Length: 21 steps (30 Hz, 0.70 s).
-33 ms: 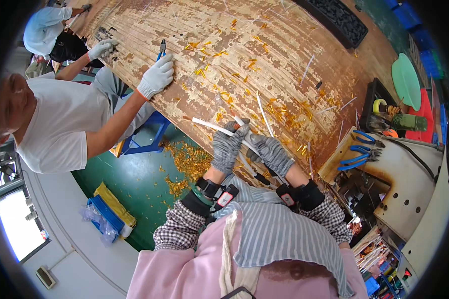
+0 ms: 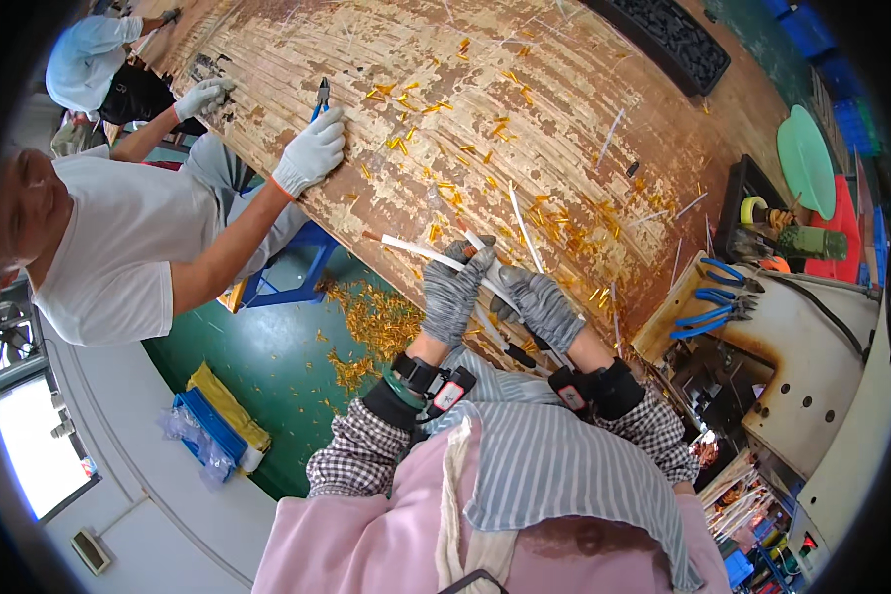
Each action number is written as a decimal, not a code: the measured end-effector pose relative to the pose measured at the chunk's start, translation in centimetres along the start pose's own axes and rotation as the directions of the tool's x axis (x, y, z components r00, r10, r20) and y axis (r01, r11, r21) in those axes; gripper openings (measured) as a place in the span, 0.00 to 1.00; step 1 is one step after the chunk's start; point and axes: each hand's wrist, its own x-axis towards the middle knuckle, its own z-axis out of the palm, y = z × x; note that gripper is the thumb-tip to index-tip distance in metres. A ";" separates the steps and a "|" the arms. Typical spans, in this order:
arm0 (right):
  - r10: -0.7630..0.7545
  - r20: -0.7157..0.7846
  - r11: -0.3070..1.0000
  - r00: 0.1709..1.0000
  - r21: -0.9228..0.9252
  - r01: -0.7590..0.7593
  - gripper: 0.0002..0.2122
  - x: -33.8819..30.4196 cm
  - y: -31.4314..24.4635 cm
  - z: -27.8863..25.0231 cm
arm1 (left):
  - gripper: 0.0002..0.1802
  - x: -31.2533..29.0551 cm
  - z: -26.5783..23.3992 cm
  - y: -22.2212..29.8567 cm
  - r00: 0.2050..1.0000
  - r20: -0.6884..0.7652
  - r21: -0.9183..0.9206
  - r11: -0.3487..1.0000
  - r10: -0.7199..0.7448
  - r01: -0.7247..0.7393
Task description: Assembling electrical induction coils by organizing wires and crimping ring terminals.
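Note:
My left hand (image 2: 450,292), in a grey glove, is closed around a thin white cable (image 2: 411,247) at the near edge of a worn wooden workbench (image 2: 525,89). Touching it on the right, my right hand (image 2: 544,309), also grey-gloved, grips the same cable. The cable's free end sticks out to the left past my left hand. Another white cable (image 2: 523,220) lies on the bench just beyond my fingers. Small orange cut pieces (image 2: 564,238) are scattered around both hands.
A co-worker on the left rests a white-gloved hand (image 2: 310,153) on the bench beside blue-handled cutters (image 2: 320,96). Blue-handled pliers (image 2: 715,297) lie on a stand at the right. There is a black tray (image 2: 673,40) at the far edge. Orange scraps (image 2: 371,317) litter the green floor.

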 end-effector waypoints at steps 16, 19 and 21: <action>0.038 0.129 0.966 0.991 0.250 -0.070 0.17 -0.5 -0.4 -1.4 | 0.18 1.6 -0.1 0.4 0.978 0.201 -0.698 0.709 0.057 0.102; 0.058 0.134 0.959 0.989 0.269 -0.092 0.17 -0.2 -0.3 -1.3 | 0.16 1.9 0.0 0.1 0.985 0.156 -0.673 0.738 0.074 0.051; 0.108 0.088 0.960 0.990 0.249 -0.127 0.16 0.1 0.1 -1.1 | 0.15 2.0 0.3 -0.1 0.991 0.106 -0.629 0.777 0.080 0.005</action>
